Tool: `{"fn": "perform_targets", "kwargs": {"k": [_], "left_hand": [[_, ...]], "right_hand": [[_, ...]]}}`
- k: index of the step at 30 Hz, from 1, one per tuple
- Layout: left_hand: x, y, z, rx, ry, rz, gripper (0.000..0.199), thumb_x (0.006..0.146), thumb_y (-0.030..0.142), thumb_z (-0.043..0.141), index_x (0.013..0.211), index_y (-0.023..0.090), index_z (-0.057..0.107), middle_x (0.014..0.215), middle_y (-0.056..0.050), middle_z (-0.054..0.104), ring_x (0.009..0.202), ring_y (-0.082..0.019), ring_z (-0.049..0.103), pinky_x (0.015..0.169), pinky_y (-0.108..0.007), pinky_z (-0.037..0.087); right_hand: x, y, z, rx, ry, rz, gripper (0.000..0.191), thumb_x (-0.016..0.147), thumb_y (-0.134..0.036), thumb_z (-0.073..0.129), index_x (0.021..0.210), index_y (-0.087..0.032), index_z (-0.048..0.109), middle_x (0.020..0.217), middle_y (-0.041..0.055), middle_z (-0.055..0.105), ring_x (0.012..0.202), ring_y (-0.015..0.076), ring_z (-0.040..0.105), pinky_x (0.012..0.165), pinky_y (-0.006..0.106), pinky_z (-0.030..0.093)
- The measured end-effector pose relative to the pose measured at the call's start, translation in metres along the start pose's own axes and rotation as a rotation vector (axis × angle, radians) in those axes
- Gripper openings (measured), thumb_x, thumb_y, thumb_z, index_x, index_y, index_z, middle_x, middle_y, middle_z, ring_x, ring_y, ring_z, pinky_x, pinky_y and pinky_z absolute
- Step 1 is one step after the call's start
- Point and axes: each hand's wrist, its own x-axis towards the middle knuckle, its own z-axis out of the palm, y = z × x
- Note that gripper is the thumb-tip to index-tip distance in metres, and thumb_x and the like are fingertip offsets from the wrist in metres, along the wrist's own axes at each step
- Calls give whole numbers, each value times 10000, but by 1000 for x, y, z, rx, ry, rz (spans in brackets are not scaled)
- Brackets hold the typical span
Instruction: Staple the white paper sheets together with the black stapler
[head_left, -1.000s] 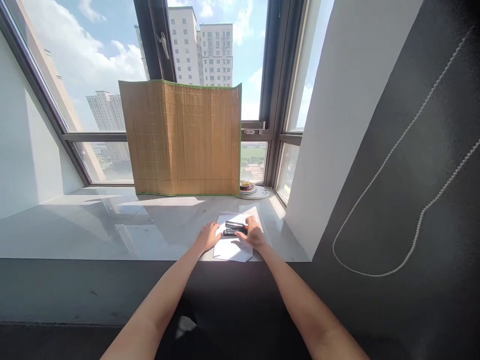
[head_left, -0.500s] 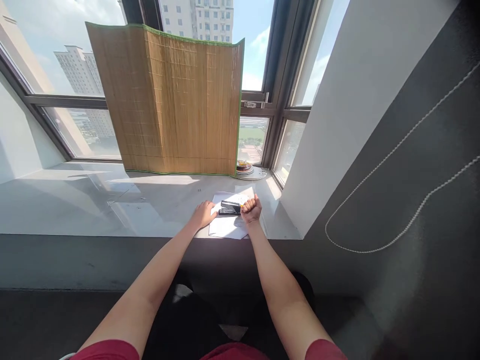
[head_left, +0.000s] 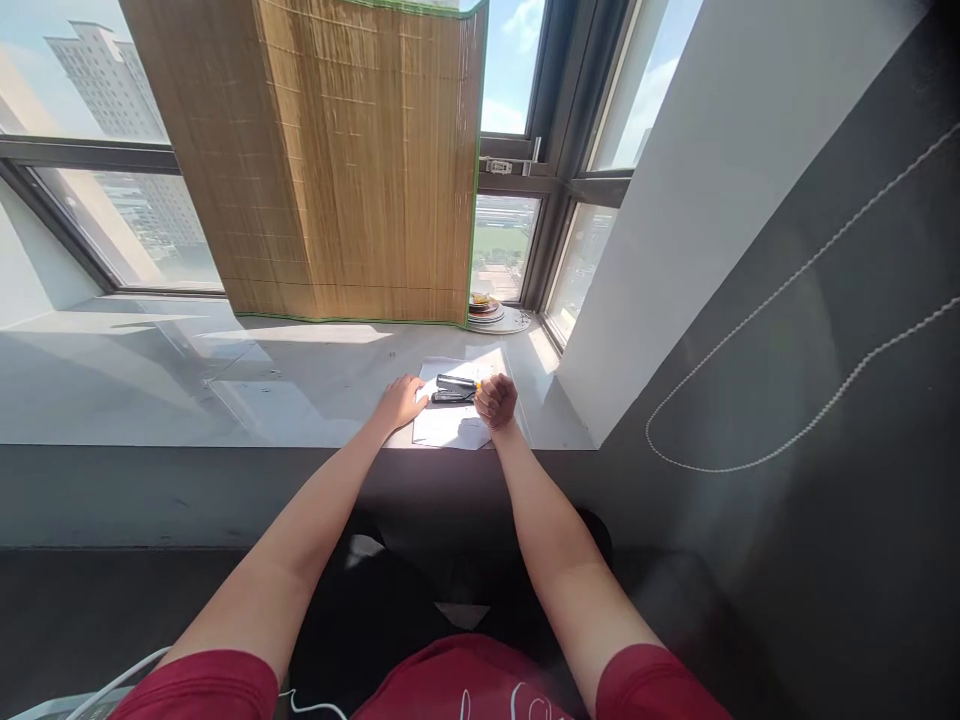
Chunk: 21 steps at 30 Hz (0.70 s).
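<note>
A black stapler (head_left: 454, 397) lies on white sheets of paper (head_left: 459, 432) on the windowsill, with a gap between its upper and lower arms. My right hand (head_left: 496, 401) is closed in a fist around the stapler's right end, hiding that end. A small yellow-orange bit shows where the fist meets the upper arm. My left hand (head_left: 401, 402) rests flat at the papers' left edge, fingers stretched out, its thumb side close to the stapler's left end.
A bamboo mat (head_left: 360, 170) with green edging stands against the window. Stacked plates (head_left: 487, 312) sit in the sill's right corner. A beaded blind cord (head_left: 720, 469) hangs at right. The sill's front edge (head_left: 225, 446) runs below my hands.
The view has tilted downward, so the sill appears higher in the picture. My right hand has rolled over, its thumb no longer pointing up, and stays at the stapler. The left hand keeps its place.
</note>
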Motion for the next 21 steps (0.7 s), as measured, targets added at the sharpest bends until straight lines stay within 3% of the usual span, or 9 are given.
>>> {"fn": "perform_targets", "kwargs": {"k": [5, 10, 14, 18, 21], "left_hand": [[1, -2, 0, -3, 7, 15, 375, 986, 361, 614, 1293, 198, 752, 1361, -160, 735, 1273, -353, 660, 1117, -441, 485], [1, -4, 1, -14, 0, 3, 373, 983, 366, 618, 1299, 219, 752, 1389, -145, 731, 1298, -344, 646, 1118, -425, 481], [1, -5, 1, -2, -12, 19, 369, 998, 368, 603, 1302, 212, 743, 1379, -143, 727, 1294, -342, 649, 1106, -420, 479], [1, -4, -1, -6, -20, 13, 367, 1000, 366, 600, 1302, 201, 727, 1370, -143, 723, 1290, -346, 647, 1103, -430, 468], [0, -2, -3, -17, -29, 6, 351, 1002, 376, 600, 1284, 208, 723, 1366, -134, 724, 1273, -342, 651, 1088, -423, 470]], "right_hand": [[-5, 0, -3, -168, -14, 128, 619, 1044, -473, 622, 646, -279, 190, 526, -157, -10, 396, 41, -28, 314, 135, 148], [-3, 3, 0, -119, -68, 91, 657, 980, -435, 695, 589, -266, 196, 430, -169, 34, 303, 19, -9, 283, 127, 145], [-3, 4, 9, -67, -110, 81, 694, 924, -450, 741, 498, -252, 230, 330, -144, 142, 204, 25, 89, 250, 139, 142], [-6, 0, 19, -82, -102, 128, 707, 887, -514, 779, 457, -255, 281, 297, -124, 189, 190, 44, 198, 256, 140, 210], [-6, -2, 23, -72, -174, 163, 715, 910, -531, 774, 479, -262, 271, 299, -132, 187, 196, 58, 251, 266, 142, 274]]}}
